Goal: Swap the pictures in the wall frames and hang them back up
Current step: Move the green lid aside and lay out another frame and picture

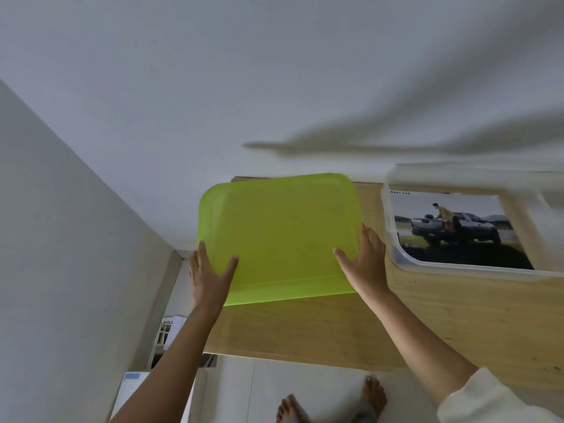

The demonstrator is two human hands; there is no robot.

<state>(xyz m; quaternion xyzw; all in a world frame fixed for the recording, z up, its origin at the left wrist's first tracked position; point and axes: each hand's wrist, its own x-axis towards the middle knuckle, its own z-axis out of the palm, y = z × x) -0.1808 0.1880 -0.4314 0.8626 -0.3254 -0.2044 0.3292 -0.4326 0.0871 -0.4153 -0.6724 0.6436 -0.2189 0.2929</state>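
A lime-green plastic tray-like panel [279, 236] with rounded corners lies over the left end of a wooden table [320, 328]. My left hand [210, 277] grips its near-left edge, thumb on top and fingers round the side. At the near-right edge my right hand [364, 264] holds it the same way, thumb on the green face. To the right lies a picture of a dark pickup truck with a person [454, 232], under a clear plastic frame [396, 254].
A white wall [213, 87] rises behind the table and another wall [61, 239] closes the left side. Papers and a white item [168, 331] sit on the floor by the table's left end. My bare feet [332, 401] stand on pale tiles.
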